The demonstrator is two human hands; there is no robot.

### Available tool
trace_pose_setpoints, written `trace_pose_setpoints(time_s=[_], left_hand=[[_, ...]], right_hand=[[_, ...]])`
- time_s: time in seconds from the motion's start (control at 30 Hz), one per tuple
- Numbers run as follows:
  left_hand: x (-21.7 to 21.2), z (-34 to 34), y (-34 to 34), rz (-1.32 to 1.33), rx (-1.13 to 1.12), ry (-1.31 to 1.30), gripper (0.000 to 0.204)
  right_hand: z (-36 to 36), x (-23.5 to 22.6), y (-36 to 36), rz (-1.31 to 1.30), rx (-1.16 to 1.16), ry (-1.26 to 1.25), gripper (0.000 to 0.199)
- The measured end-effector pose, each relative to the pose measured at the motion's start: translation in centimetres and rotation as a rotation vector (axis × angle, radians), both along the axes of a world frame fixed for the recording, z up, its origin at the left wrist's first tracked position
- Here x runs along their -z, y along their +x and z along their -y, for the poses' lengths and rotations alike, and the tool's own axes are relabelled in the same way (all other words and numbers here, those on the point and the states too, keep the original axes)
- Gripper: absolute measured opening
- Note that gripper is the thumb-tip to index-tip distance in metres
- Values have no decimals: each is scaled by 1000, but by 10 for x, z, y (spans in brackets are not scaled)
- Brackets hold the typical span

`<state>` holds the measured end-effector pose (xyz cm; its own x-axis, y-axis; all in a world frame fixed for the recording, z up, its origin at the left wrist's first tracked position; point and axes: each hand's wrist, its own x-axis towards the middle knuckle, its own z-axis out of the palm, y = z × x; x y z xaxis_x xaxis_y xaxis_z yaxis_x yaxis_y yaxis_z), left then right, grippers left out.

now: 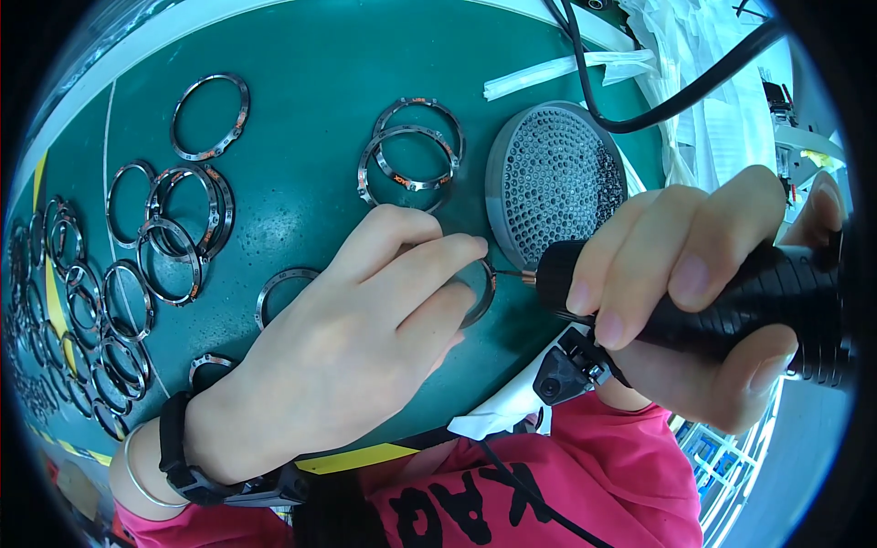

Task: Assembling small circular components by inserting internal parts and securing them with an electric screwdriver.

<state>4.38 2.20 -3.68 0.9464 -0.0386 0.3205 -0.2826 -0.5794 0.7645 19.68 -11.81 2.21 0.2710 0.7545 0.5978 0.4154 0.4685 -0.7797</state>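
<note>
My left hand point(352, 333) is closed with its fingers bent around a thin dark metal ring point(491, 294), much of it hidden under the fingers. My right hand point(681, 247) grips a thick black electric screwdriver point(722, 306) from the right. The screwdriver's slender bit points left and meets the edge of the ring. Just beyond the bit lies a round grey tray point(534, 196) full of small pits, with dark tiny parts gathered along its right side. Two overlapping rings point(409, 158) rest beyond my left fingers.
Many similar rings point(169, 260) are spread and stacked across the left of the green mat point(301, 82). A single ring point(285, 281) lies partly under my left hand. Black cable point(681, 102) arches over the upper right, near white plastic strips point(571, 68). Yellow-black tape point(361, 457) marks the near edge.
</note>
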Motion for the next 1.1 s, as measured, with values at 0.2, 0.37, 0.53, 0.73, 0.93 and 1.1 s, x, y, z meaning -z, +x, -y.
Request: trace_pose_setpoints(time_s=[0.2,0.37,0.53,0.73,0.93,1.1], left_hand=[[-1,-1,0,1,7,9,35],[-2,1,1,4,6,12,34],[-1,0,0,-13,0,4,33],[-2,1,0,-36,28,28,31],[-6,-1,0,-78,52,29,30],[-6,-1,2,-63,75,45,28]], right_hand=[[17,-10,11,-2,-27,-9,59],[13,-6,19,4,-42,-15,59],[22,-15,21,15,-65,-17,60],[20,-12,20,19,-13,-14,57],[20,-13,22,4,92,0,51],[9,-11,7,-62,179,18,52]])
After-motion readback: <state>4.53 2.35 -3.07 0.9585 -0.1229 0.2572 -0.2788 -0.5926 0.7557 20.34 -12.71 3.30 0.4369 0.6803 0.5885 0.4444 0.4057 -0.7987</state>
